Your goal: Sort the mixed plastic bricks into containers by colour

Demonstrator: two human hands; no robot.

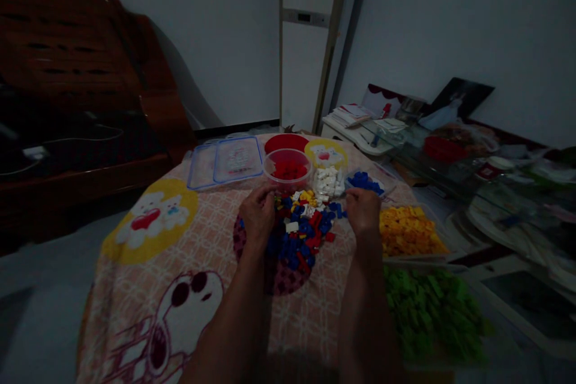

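A heap of mixed blue, red, white and yellow toy bricks (303,231) lies on the patterned tablecloth. My left hand (258,213) is at the heap's left edge, below a clear round tub (288,181) of red bricks, its fingers pinched together on something I cannot make out. To the right of the heap, my right hand (363,209) is closed just in front of the container of blue bricks (365,181); what its fingers hold is too small to name. White bricks (329,181) sit between the tub and the blue ones.
Yellow bricks (409,229) fill a tray at the right, with a container of green bricks (432,312) nearer me. Blue-rimmed clear lids (225,163) lie back left beside a red lid (285,143). A cluttered glass table (391,141) stands right, a wooden bench (81,84) left.
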